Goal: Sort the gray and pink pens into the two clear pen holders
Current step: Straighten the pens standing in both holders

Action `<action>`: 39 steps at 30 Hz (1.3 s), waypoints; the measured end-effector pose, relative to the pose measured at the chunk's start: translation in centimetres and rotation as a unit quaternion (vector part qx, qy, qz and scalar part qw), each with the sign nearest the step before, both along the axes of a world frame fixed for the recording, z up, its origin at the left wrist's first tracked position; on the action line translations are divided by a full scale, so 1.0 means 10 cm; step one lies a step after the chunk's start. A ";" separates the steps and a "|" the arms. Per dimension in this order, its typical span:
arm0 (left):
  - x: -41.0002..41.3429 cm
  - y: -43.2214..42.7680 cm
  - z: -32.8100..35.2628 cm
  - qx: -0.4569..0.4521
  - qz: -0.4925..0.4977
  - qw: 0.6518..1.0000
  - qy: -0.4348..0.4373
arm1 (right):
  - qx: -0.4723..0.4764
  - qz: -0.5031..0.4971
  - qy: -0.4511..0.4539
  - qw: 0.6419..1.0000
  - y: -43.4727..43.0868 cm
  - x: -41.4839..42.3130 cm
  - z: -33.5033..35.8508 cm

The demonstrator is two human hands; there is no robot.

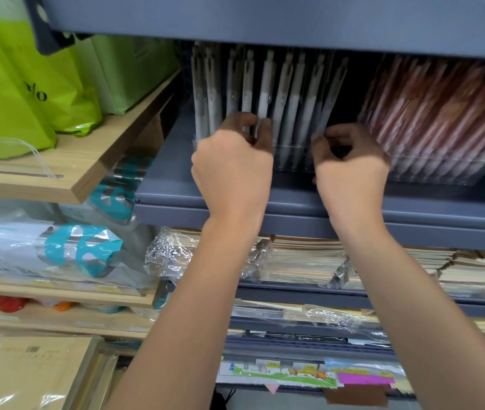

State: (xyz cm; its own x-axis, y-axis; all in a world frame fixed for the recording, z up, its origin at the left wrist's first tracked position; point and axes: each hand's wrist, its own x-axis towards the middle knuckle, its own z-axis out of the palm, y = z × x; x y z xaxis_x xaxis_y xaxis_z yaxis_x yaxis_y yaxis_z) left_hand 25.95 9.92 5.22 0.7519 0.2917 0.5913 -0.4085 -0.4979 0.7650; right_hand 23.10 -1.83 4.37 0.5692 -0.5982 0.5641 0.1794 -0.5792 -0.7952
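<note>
Hard to make out: tops of the gray pens (pixel 264 84), lost in shadow under the upper shelf; pink pens (pixel 442 113) blurred, leaning in the right clear holder (pixel 442 176). Left clear holder (pixel 291 161) half hidden behind both hands, near the gray shelf's (pixel 176 199) front edge. Left hand (pixel 232 170) pinching one upright gray pen between thumb and fingers. Right hand (pixel 350 167) curled just beside the rightmost gray pens; cannot tell whether gripping any.
</note>
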 end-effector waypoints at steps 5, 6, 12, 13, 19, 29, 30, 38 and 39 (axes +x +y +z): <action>0.02 -0.01 0.01 0.006 0.005 1.000 0.011 | -0.006 0.000 -0.005 1.000 -0.01 0.01 -0.01; 0.01 -0.01 0.01 0.007 0.001 1.000 0.007 | -0.006 0.002 -0.005 1.000 -0.01 0.01 -0.01; 0.02 0.00 0.00 0.065 -0.012 0.998 0.018 | -0.008 0.000 -0.006 1.000 -0.02 0.01 -0.01; 0.02 0.00 0.00 0.070 -0.015 0.997 0.024 | -0.008 -0.001 -0.007 1.000 -0.02 0.02 -0.01; 0.02 0.01 -0.01 0.057 -0.024 0.998 0.022 | -0.003 0.012 -0.008 1.000 -0.04 0.03 -0.03; -0.05 -0.04 0.00 -0.010 -0.030 0.998 -0.063 | 0.012 0.022 -0.006 1.000 -0.05 0.02 -0.02; -0.05 -0.05 0.01 -0.002 -0.032 0.998 -0.059 | 0.011 0.023 -0.006 1.000 -0.05 0.02 -0.02; 0.01 -0.07 0.01 0.038 -0.047 0.997 -0.039 | 0.014 0.026 -0.001 1.000 -0.07 0.03 -0.02; 0.02 -0.07 0.01 0.038 -0.047 0.997 -0.039 | 0.015 0.026 0.000 1.000 -0.07 0.03 -0.02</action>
State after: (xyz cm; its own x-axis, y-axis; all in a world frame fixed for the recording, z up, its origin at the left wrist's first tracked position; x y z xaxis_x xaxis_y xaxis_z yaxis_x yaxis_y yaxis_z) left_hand 26.11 9.18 5.29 0.7251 0.1749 0.6660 -0.5118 -0.5102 0.6912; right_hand 23.39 -2.48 4.15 0.5992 -0.5853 0.5462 0.2089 -0.5443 -0.8124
